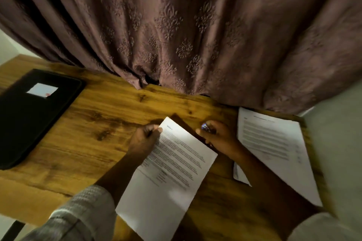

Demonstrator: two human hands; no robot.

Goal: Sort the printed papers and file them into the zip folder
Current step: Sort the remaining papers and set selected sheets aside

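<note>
My left hand point(144, 139) pinches the upper left corner of a printed sheet point(168, 178), holding it tilted above the wooden table point(88, 139). To its right, my right hand point(217, 137) grips a small shiny object, apparently a pen point(206, 128), just beyond the sheet's right edge. A stack of printed papers point(274, 148) lies flat at the table's right side, under my right forearm. The black zip folder point(31, 115) with a white label lies closed at the far left.
A brown patterned curtain point(186, 35) hangs against the table's back edge. A pale wall point(340, 143) borders the table on the right. Bare wood shows between the folder and my hands.
</note>
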